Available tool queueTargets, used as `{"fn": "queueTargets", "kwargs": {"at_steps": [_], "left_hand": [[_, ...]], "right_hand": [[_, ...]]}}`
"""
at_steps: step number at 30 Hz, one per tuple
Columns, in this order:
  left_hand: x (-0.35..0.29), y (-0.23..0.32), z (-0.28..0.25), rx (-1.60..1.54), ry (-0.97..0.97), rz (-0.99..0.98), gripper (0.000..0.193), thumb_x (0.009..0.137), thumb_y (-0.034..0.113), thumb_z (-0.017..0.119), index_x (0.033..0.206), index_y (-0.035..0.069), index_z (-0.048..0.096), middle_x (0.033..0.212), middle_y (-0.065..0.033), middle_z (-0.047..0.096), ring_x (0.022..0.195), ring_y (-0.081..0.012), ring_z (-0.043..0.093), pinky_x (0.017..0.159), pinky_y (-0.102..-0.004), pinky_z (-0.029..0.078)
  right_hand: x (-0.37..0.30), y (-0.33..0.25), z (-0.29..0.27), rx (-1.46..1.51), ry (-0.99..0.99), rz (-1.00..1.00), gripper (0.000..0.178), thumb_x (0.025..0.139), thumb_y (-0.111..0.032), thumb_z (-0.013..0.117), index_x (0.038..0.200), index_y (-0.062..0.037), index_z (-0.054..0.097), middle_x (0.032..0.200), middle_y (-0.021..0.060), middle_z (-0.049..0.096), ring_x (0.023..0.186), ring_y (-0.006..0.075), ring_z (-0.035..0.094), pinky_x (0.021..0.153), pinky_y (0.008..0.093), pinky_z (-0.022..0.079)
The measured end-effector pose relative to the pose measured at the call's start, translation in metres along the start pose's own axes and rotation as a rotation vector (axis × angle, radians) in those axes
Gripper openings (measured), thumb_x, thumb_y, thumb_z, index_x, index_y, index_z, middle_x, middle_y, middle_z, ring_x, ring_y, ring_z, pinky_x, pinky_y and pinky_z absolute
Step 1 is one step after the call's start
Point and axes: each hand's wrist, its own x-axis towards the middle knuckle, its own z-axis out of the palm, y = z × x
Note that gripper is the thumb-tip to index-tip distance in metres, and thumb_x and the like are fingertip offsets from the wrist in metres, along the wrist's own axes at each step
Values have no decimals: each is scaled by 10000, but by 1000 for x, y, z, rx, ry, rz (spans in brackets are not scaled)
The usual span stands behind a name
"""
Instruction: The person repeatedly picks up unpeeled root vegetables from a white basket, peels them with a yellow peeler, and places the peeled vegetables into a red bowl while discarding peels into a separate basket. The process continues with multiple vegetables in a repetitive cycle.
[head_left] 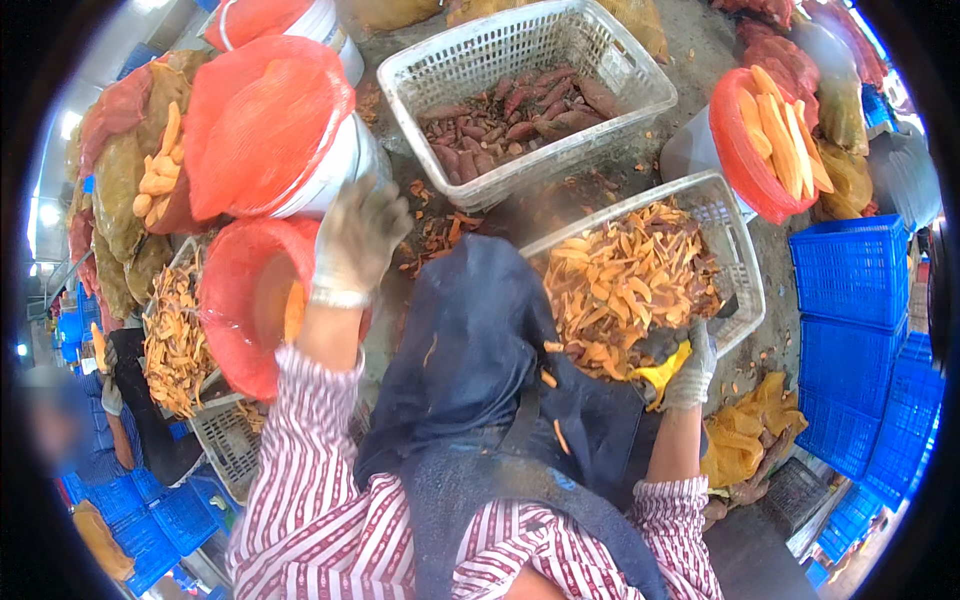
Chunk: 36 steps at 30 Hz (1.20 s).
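Observation:
My left hand (362, 232), in a pale, soiled work glove, is raised beside the red-lined bucket (225, 290). Its fingers look apart and nothing shows in them, though they are somewhat blurred. A peeled orange sweet potato (294, 312) stands in that bucket, next to my left wrist. My right hand (692, 368), also gloved, is closed around a yellow-handled peeler (664, 374) at the near edge of a grey crate (745, 270). Orange and brown peelings (635, 280) are heaped in this crate. Farther off, a white crate (480, 50) contains unpeeled reddish-brown sweet potatoes (525, 115).
A white bucket (362, 160) with a red mesh cover is beyond my left hand. At right, a red-lined bucket (755, 190) holds peeled sweet potatoes, near stacked blue crates (850, 270). Another person's gloved hand (111, 390) holds an orange piece at far left. Scraps litter the floor.

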Motion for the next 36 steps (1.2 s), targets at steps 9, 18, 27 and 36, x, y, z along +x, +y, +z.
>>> {"fn": "queueTargets", "kwargs": {"at_steps": [9, 18, 27, 36], "left_hand": [[300, -121, 58, 1692, -274, 66, 580, 730, 298, 624, 1187, -4, 433, 1040, -134, 560, 869, -185, 567, 659, -298, 482], [420, -262, 32, 2351, -510, -89, 637, 695, 363, 612, 1229, 84, 404, 1273, -155, 390, 1168, -299, 391, 925, -398, 365], [401, -228, 25, 1953, -494, -307, 532, 682, 412, 605, 1042, 21, 587, 955, -182, 590, 771, -239, 589, 709, -337, 451], [161, -32, 24, 851, -276, -185, 383, 820, 320, 520, 1054, 19, 492, 847, -61, 576, 721, -126, 557, 583, -264, 449]], "right_hand": [[48, -9, 32, -31, 212, 132, 231, 834, -267, 529, 759, -50, 507, 603, 24, 469, 514, 96, 464, 451, 232, 386], [81, 6, 32, -262, 437, 300, 313, 804, -297, 562, 945, -25, 497, 592, 11, 417, 414, 96, 401, 354, 215, 355], [70, 1, 25, -248, 368, 240, 295, 812, -282, 546, 960, -30, 510, 598, 0, 436, 411, 92, 411, 370, 208, 368], [28, -6, 23, -186, 42, 159, 141, 809, -162, 500, 820, -21, 504, 622, 71, 512, 408, 139, 461, 374, 244, 396]]}}
